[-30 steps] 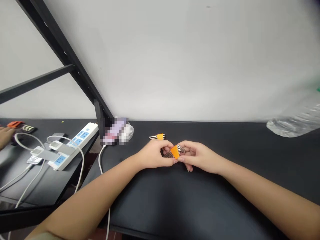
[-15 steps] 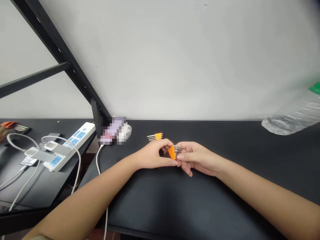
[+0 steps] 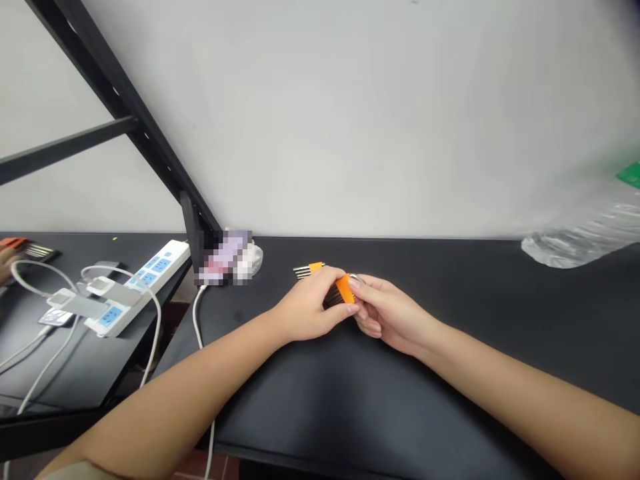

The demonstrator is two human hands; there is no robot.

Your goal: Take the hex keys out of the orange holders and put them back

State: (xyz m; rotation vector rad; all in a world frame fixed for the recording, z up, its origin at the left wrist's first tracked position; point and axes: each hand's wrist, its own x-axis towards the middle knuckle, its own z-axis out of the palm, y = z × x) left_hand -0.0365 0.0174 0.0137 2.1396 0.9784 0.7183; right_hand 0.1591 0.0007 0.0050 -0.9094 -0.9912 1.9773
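An orange holder with metal hex keys (image 3: 345, 289) is held between both hands above the black table (image 3: 400, 413). My left hand (image 3: 315, 303) grips the holder's left side between thumb and fingers. On the other side, my right hand (image 3: 383, 303) pinches the bent ends of the keys, with its fingers curled behind them. Just behind my left hand lies a second orange holder with metal keys (image 3: 316, 267), partly covered by that hand.
A white power strip (image 3: 165, 262) with plugged-in chargers and cables lies on the left table. Near the wall sit a blurred purple item (image 3: 227, 257) and a white bundle (image 3: 255, 260). Clear plastic (image 3: 575, 247) is at right. Another person's hand (image 3: 6, 263) shows far left.
Both hands and the held key set have risen slightly in view. My right hand's thumb has moved up onto the orange holder's edge, and its fingers have curled in more.
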